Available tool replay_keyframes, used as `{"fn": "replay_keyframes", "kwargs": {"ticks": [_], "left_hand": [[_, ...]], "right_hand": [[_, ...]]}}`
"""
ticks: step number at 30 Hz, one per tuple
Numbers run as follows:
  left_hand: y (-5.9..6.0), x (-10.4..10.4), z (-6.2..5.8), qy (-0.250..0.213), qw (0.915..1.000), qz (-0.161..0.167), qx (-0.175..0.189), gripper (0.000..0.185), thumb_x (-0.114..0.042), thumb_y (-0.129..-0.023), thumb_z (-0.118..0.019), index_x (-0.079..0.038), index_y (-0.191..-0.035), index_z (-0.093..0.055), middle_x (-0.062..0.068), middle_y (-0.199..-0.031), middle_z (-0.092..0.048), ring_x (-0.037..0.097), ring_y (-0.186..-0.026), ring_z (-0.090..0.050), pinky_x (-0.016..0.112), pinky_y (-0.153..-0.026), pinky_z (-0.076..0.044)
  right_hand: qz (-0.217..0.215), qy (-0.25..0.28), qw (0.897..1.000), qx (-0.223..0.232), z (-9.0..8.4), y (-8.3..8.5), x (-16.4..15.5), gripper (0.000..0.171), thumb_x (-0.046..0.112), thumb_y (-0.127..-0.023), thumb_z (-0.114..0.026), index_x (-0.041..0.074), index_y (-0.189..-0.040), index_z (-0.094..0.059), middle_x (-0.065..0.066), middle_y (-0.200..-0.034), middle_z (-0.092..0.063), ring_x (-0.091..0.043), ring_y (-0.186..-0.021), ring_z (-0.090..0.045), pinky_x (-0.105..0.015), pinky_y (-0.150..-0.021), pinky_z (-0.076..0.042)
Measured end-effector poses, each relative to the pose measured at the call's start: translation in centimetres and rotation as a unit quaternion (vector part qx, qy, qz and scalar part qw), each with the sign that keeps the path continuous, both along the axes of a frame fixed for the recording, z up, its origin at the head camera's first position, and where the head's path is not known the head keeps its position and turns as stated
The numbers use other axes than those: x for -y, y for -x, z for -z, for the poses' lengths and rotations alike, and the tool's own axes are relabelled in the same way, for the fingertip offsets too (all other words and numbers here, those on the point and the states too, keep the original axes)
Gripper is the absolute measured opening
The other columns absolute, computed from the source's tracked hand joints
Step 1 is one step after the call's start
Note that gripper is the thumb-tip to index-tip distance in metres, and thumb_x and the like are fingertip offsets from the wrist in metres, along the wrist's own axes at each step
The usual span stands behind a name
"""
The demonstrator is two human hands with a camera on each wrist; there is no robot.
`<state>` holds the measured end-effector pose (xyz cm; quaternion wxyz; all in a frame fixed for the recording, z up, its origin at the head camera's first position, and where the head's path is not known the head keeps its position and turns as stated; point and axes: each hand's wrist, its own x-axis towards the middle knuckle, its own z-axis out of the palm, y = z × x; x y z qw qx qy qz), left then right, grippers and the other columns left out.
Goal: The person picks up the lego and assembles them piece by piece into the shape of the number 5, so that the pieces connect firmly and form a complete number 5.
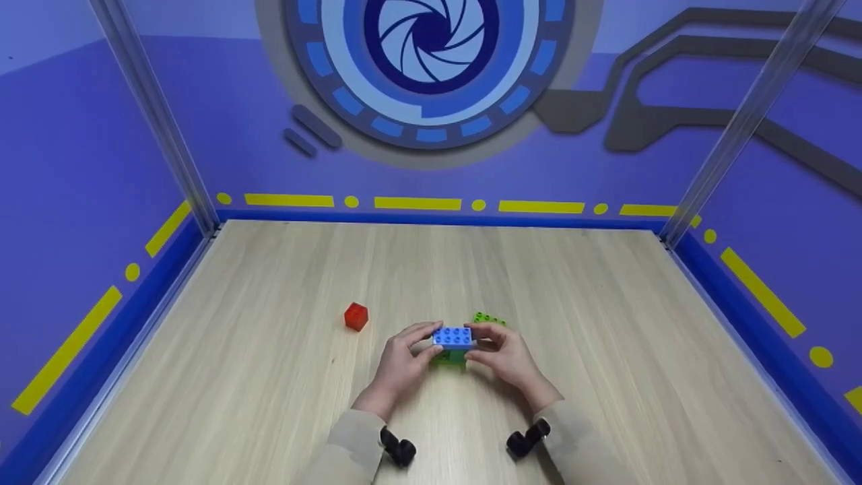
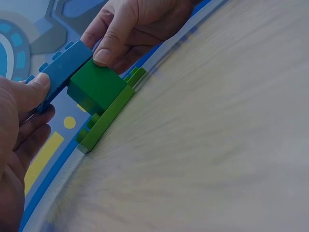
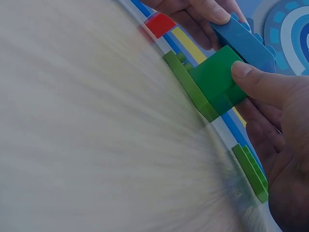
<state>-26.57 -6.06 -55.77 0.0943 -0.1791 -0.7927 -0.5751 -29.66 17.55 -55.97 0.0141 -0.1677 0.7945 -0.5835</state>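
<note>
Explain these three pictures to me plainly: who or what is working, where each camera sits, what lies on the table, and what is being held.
No machine here: a person works with two bare hands. The wide picture comes from a camera on the head, looking down; the other two come from cameras strapped to each wrist, so they look tilted and close.

On the pale wooden tabletop lie a small red plastic cube and a loose light green studded plate.

The left hand and right hand both grip a small stack: a blue studded plastic brick on a dark green block, which sits on a flat light green base plate resting on the table.
</note>
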Motion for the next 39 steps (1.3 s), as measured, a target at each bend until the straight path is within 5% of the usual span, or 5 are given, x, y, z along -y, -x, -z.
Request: {"fn": "replay_keyframes", "kwargs": {"ticks": [11, 16, 30, 39], "left_hand": [[0.0, -0.12, -0.05, 0.009, 0.9998, -0.003, -0.02, 0.043, -0.009, -0.094, -0.073, -0.008, -0.137, -0.067, 0.012, -0.138, -0.067, 0.031, -0.127, -0.065, 0.043, -0.104, -0.056], [0.01, -0.15, -0.09, 0.008, 0.9997, -0.003, -0.021, 0.043, -0.009, -0.094, -0.073, -0.008, -0.137, -0.067, 0.012, -0.138, -0.067, 0.031, -0.125, -0.066, 0.043, -0.103, -0.056], [-0.09, -0.14, -0.08, 0.002, 1.0, -0.007, 0.003, 0.043, -0.013, -0.095, -0.073, -0.007, -0.138, -0.066, 0.013, -0.139, -0.066, 0.032, -0.125, -0.066, 0.038, -0.101, -0.058], [0.0, -0.22, -0.02, -0.001, 0.9998, -0.009, 0.016, 0.042, -0.013, -0.096, -0.073, -0.007, -0.136, -0.067, 0.013, -0.138, -0.067, 0.034, -0.125, -0.066, 0.038, -0.101, -0.058]], "right_hand": [[-0.022, 0.036, 0.999, -0.027, -0.32, -0.21, -0.02, 0.047, 0.007, -0.087, -0.081, -0.002, -0.131, -0.067, -0.023, -0.128, -0.069, -0.011, -0.114, -0.068, -0.041, -0.106, -0.056], [-0.009, 0.033, 0.999, -0.018, -0.36, -0.11, 0.06, 0.04, 0.007, -0.09, -0.078, -0.001, -0.128, -0.069, -0.022, -0.13, -0.069, -0.005, -0.112, -0.067, -0.027, -0.101, -0.057], [0.007, 0.006, 1.0, 0.0, -0.52, -0.08, 0.2, 0.038, 0.011, -0.09, -0.077, 0.002, -0.127, -0.071, -0.02, -0.125, -0.072, -0.03, -0.114, -0.07, -0.014, -0.09, -0.055], [0.002, -0.018, 1.0, -0.024, -0.58, -0.01, 0.15, 0.039, 0.015, -0.09, -0.079, 0.001, -0.125, -0.072, -0.021, -0.126, -0.072, -0.035, -0.117, -0.069, -0.033, -0.099, -0.059]]}}
